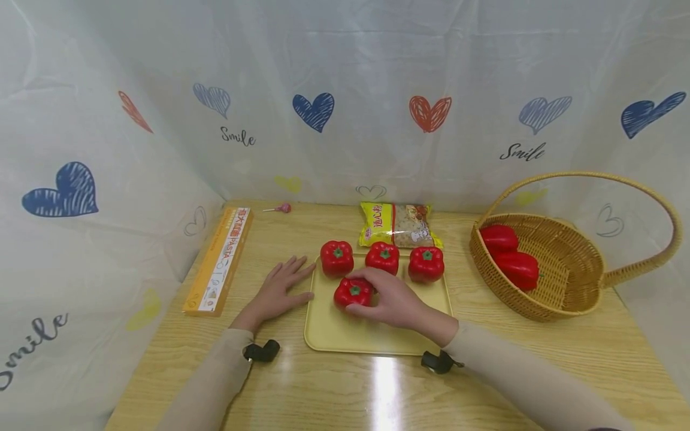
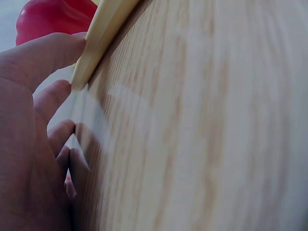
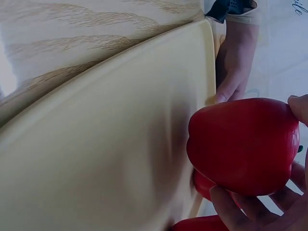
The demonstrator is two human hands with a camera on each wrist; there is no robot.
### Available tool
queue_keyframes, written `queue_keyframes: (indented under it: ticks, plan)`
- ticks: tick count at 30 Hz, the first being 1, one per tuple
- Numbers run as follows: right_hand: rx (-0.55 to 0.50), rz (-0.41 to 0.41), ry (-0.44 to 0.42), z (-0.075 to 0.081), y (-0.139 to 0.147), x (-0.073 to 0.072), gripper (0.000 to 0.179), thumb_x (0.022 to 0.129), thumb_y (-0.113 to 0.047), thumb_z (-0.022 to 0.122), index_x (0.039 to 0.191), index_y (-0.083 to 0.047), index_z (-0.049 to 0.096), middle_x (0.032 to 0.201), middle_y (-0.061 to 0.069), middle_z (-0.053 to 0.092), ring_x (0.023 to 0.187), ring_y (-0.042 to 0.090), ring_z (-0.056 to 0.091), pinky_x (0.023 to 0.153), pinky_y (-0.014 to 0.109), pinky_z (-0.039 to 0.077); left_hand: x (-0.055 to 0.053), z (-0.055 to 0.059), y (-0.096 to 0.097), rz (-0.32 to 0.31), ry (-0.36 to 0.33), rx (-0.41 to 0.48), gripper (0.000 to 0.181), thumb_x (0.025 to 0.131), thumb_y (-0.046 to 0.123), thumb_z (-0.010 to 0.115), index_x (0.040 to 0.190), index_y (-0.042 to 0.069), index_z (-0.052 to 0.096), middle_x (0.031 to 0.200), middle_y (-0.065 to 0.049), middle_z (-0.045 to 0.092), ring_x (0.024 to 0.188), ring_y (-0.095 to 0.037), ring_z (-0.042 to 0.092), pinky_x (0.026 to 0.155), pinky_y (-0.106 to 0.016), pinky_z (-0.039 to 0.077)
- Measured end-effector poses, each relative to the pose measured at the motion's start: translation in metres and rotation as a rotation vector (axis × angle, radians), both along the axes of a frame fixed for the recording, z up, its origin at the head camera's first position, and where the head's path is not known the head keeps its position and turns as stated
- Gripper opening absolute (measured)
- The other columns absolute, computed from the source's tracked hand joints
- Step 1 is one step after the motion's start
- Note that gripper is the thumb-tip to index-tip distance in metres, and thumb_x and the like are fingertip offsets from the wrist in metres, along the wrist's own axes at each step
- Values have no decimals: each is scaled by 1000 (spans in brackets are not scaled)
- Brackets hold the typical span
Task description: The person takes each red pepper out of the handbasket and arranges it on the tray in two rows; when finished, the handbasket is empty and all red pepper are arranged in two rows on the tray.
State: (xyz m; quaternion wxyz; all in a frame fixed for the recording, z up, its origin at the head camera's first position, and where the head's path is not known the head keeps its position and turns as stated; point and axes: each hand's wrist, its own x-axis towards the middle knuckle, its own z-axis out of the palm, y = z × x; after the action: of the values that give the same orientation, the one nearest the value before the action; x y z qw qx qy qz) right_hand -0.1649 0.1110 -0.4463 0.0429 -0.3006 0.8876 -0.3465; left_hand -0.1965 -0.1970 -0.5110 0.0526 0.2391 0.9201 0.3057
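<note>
My right hand (image 1: 396, 300) grips a red bell pepper (image 1: 353, 293) with a green stem, over the yellow tray (image 1: 372, 341). In the right wrist view, thumb and fingers hold the sides of this pepper (image 3: 243, 144), and a shadow lies on the tray below it. Three more peppers stand along the tray's far side: one at the left (image 1: 336, 258), one in the middle (image 1: 382, 256) and one at the right (image 1: 426, 264). With fingers spread, my left hand (image 1: 274, 294) rests at the tray's left edge. Its thumb touches the tray rim (image 2: 96, 43) in the left wrist view.
A wicker basket (image 1: 571, 302) with a tall handle stands at the right, two red peppers (image 1: 517, 269) inside. Behind the tray lies a yellow pasta bag (image 1: 401, 224). A long pasta box (image 1: 218, 260) is at the left, and a lollipop (image 1: 284, 208) lies near the back curtain (image 1: 366, 155).
</note>
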Motion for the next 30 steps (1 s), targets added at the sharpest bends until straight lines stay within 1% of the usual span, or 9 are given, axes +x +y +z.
queue_keyframes:
  ticks: [7,14,19,30]
  plan:
    - [23,-10,-10,-2,-10,-3,60,86,-53,77,135,-23,61,133,-7,63,126,13,57,105,38,49,-1,0,0,-6,6,-8,71,94,44,68,156,19,44,165,-12,30,155,-34,14,124,-54,3]
    - [34,1,-27,-5,-19,-5,60,86,-54,77,135,-23,61,131,-9,63,121,10,57,102,36,50,-1,0,0,-3,-3,-11,71,94,45,68,156,21,44,166,-11,30,156,-34,13,124,-54,3]
    - [24,15,-18,-7,-23,-5,59,86,-53,77,135,-23,61,130,-10,63,121,9,57,102,35,50,-1,1,0,-3,-4,-8,71,94,45,68,156,20,44,165,-11,30,155,-35,14,124,-55,3]
    - [33,41,-57,-5,-30,-7,63,87,-58,74,139,-26,58,140,-6,57,132,13,51,107,41,47,0,1,0,-9,1,-1,70,94,45,67,156,19,45,165,-12,31,155,-35,15,124,-55,4]
